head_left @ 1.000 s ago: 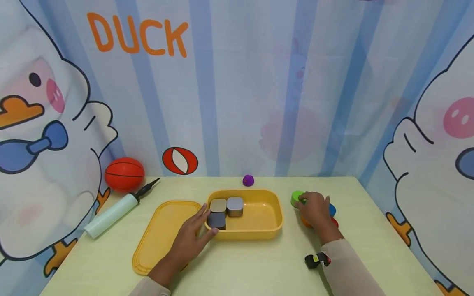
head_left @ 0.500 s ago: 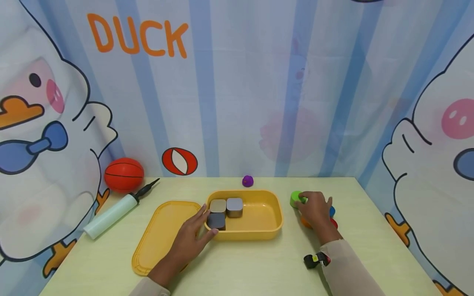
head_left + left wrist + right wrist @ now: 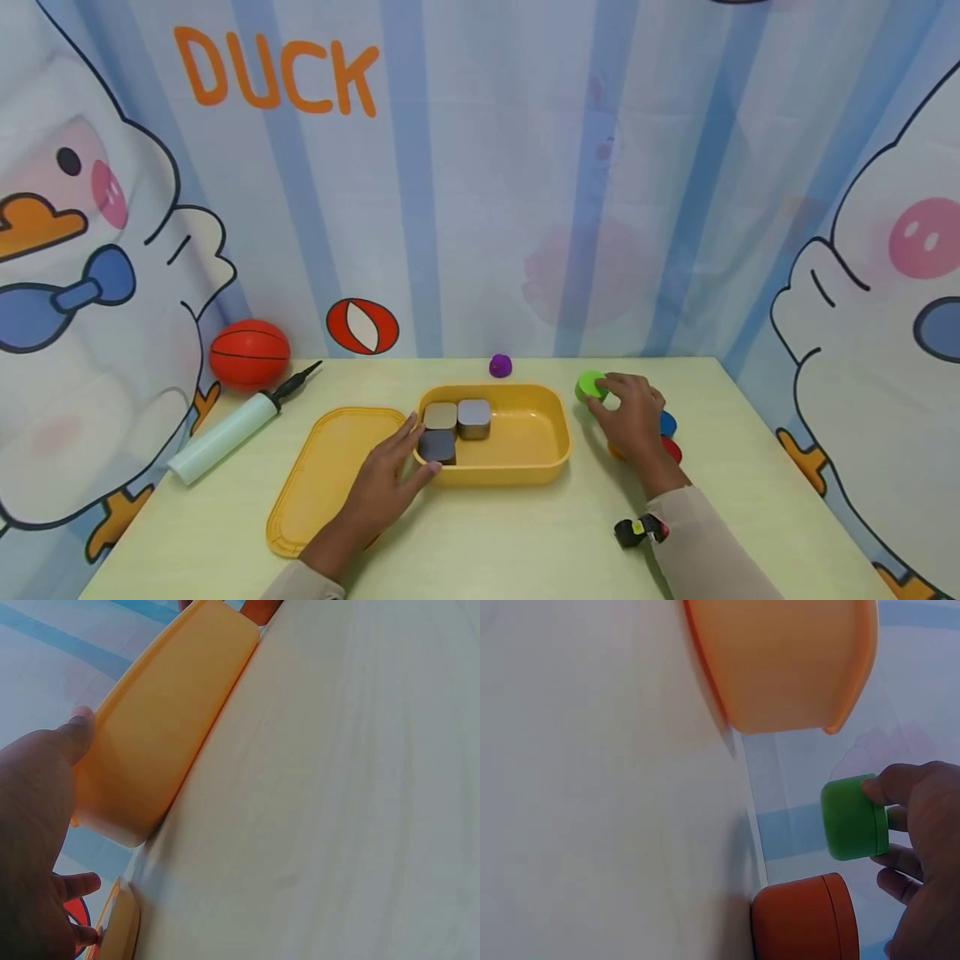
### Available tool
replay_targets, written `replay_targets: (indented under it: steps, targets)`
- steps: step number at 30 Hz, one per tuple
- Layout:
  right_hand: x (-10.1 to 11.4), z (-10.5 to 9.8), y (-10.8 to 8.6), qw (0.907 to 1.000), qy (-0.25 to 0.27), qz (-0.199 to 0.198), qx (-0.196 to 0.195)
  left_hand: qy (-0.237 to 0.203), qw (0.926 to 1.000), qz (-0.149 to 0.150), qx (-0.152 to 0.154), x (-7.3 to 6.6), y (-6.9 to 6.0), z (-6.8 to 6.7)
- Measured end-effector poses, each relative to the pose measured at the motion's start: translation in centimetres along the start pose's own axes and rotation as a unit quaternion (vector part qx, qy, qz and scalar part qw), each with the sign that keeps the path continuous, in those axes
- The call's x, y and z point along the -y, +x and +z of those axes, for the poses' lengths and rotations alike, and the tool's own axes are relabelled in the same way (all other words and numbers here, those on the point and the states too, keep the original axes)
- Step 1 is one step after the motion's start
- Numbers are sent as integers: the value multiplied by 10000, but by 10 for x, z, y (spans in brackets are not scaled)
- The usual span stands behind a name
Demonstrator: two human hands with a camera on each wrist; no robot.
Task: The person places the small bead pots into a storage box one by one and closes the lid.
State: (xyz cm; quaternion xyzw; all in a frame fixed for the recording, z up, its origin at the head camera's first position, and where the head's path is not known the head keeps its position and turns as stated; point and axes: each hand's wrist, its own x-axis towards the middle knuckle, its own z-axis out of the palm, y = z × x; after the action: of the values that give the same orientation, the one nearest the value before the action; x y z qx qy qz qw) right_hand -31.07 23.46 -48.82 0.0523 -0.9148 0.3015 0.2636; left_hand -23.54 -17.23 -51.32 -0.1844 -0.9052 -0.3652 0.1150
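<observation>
My right hand (image 3: pixel 632 417) pinches a small green rounded block (image 3: pixel 849 819) between thumb and fingers. In the right wrist view the block hangs above the table, with a seam running near one end. Beneath the hand lie an orange block (image 3: pixel 801 921), a blue one (image 3: pixel 667 424) and a red one (image 3: pixel 671 450), partly covered. My left hand (image 3: pixel 382 483) rests at the left end of a yellow box (image 3: pixel 492 477), thumb touching its near rim, fingers extended. Inside the box's left part sit a beige block (image 3: pixel 440 415), a lavender block (image 3: pixel 474 417) and a slate-grey block (image 3: pixel 437 446).
A yellow lid (image 3: pixel 324 475) lies left of the box, partly under the left forearm. Further left are a pale green hand pump (image 3: pixel 225 437) and a red ball (image 3: pixel 250 354). A small purple toy (image 3: pixel 500 365) stands behind the box. A patterned curtain (image 3: pixel 480 183) closes the back.
My right hand has lifted the green block off the table and shifted slightly up and left with it. The left hand stays at the box.
</observation>
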Motion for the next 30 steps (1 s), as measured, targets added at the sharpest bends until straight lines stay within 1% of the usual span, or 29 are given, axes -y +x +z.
replay_targets:
  steps: [5,9,12,15,20,24,30]
  targets:
    - [2,4,-2,9979,218,-447,-414,-31,9999,-87,45,-1,1,-1]
    - [7,6,-4,9950,375,-651,-665,-21,10000,-70,53,0,2,-1]
    - [15,6,-6,9923,540,-812,-765,-17,10000,-16,29,1,2,-1]
    - [23,7,-8,9884,747,-1056,-799,-14,10000,18,5,2,2,0]
    - [32,11,-11,9820,987,-1364,-857,-20,10000,5,18,3,2,0]
    - [39,13,-14,9804,1106,-1425,-787,-19,10000,-21,31,3,1,1]
    - [51,16,-19,9793,1273,-1547,-306,-29,10000,-47,47,3,1,1]
